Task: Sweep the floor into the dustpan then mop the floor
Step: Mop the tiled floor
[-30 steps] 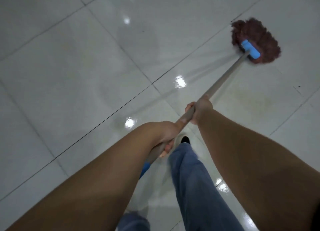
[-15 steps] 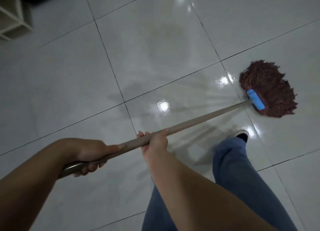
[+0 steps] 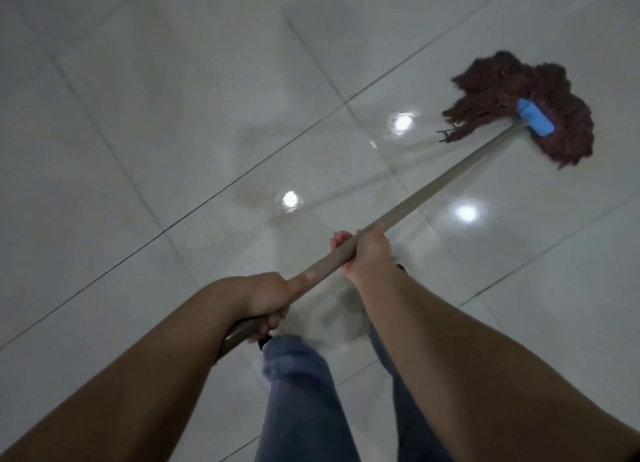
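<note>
1. Mop with dark reddish-brown string head (image 3: 540,91) lies spread on the floor at far right, strands fanned out to the left and right of a bright blue plastic clamp (image 3: 535,117).
2. Long grey-beige straight mop handle (image 3: 443,179) runs diagonally from the blue clamp at far right down to near centre-left, tilted low toward the person.
3. Right hand (image 3: 367,250) grasps the handle around its middle, fingers curled over the top, thumb side toward the mop head.
4. Left hand (image 3: 268,297) grasps the handle near its near end, fingers wrapped under it, thumb laid along the shaft pointing toward the mop head. The near tip of the handle passes under the left forearm.
5. Hands sit apart on the shaft, left nearer, right farther.
6. Both forearms bare, reaching in from the near edge.
7. Legs in blue denim jeans (image 3: 304,402) show below the hands at near centre; a dark shoe toe (image 3: 265,341) peeks out just beneath the left hand, another dark bit shows beside the right wrist, too small to tell.
8. Glossy white tiled floor (image 3: 138,115) with thin dark grout lines fills the scene; round ceiling-light reflections (image 3: 290,198) show near the handle and left of the mop head. A faint wet-looking sheen shows around centre.
</note>
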{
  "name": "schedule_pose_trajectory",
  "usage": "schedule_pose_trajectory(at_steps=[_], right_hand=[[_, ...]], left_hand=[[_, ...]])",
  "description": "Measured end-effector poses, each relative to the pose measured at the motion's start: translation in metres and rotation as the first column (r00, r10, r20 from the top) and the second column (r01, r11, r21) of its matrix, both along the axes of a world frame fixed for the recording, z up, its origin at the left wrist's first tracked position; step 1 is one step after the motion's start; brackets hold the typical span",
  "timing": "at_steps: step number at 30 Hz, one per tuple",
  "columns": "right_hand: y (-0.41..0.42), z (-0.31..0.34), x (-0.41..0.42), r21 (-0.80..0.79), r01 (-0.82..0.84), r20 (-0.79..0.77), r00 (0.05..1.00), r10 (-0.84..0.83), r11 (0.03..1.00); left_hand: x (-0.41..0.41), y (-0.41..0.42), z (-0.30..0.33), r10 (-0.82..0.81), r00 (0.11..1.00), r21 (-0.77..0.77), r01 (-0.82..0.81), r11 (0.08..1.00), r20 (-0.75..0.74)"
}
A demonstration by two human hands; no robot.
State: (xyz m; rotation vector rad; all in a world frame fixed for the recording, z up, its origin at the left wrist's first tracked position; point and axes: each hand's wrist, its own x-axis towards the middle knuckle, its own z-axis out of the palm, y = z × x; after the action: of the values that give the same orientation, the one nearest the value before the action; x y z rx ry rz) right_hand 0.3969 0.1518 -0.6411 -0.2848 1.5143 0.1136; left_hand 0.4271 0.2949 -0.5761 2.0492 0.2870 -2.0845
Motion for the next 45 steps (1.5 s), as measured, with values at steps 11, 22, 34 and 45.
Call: schedule_pose_trajectory(at_steps=[11, 22, 34, 45], right_hand=[[-0.312, -0.046, -0.029, -0.370, -0.261, -0.223, 0.957, 0.187, 0.892], [-0.165, -0.043, -0.038, -0.371, -0.282, -0.184, 0.956, 0.228, 0.885], [0.330, 0.028, -0.068, -0.016, -0.061, 0.058, 0.996, 0.062, 0.998], [0.508, 0.082, -0.129, 0.305, -0.348, 0.104, 0.938, 0.332, 0.887]], left_hand=[[-0.055, -0.317, -0.061, 0.206, 0.975, -0.153, -0.217, 0.964, -0.085], [-0.061, -0.167, -0.052, 0.026, 1.000, -0.175, -0.028, 0.984, -0.011], [-0.066, 0.340, 0.039, 0.002, 0.995, 0.019, -0.004, 1.000, 0.095], [-0.115, 0.528, 0.120, -0.050, 0.997, 0.265, 0.033, 0.964, 0.057]])
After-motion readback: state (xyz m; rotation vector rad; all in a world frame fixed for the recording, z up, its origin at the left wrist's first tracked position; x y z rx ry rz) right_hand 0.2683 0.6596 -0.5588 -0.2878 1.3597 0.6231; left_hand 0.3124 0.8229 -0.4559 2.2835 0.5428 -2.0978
